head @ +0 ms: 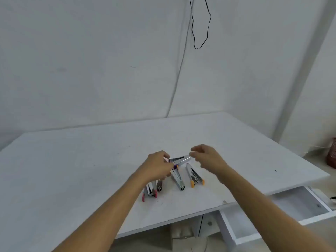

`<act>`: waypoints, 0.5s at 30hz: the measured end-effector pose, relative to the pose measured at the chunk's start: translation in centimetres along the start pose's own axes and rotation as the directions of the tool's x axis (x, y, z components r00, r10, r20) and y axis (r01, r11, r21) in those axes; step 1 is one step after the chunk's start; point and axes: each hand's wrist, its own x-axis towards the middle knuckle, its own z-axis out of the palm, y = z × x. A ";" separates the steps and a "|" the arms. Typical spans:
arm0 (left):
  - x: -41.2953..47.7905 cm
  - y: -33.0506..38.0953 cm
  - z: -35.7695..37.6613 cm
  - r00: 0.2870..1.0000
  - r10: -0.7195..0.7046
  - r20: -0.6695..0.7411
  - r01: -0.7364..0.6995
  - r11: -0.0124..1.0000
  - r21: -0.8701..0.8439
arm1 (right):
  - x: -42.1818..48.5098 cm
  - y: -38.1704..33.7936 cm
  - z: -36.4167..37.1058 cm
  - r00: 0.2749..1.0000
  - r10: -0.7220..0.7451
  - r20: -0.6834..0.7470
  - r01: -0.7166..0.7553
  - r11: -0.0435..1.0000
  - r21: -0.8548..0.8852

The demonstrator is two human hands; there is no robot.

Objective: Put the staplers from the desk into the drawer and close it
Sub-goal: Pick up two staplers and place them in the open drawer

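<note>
Several staplers lie near the front of the white desk (91, 160). My left hand (156, 166) grips one silver stapler (180, 159) by its left end and holds it just above the desk. My right hand (205, 157) hovers at that stapler's right end, fingers curled and pinching toward its tip; contact is unclear. On the desk lie a silver stapler with a purple end (177, 178), one with orange ends (194, 176), one with pink ends (150, 192) and a dark one (160, 184), partly hidden by my left hand. The white drawer (272, 211) stands pulled out below the desk's right front edge.
A black cable (201, 24) hangs on the wall behind the desk. A reddish-brown object (331, 153) stands at the far right edge. A second drawer front with a knob (209, 223) sits under the desk.
</note>
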 end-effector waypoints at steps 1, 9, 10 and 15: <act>0.0 0.0 0.4 1.000 -0.007 -0.001 0.007 1.000 0.017 | -0.3 0.5 0.5 1.000 0.001 -0.002 -0.001 0.992 -0.124; -0.3 -0.3 3.0 0.984 0.024 -0.179 0.037 0.944 0.329 | -1.4 4.9 2.5 0.998 -0.055 0.008 0.047 0.755 -0.654; -0.2 -0.2 3.6 0.975 0.054 -0.217 0.036 0.921 0.389 | -1.5 5.1 2.3 0.998 -0.056 0.006 0.046 0.751 -0.659; 0.3 0.4 5.8 0.946 0.118 -0.301 0.067 0.839 0.540 | -2.2 4.8 -0.1 0.993 0.072 -0.096 -0.094 0.964 -0.250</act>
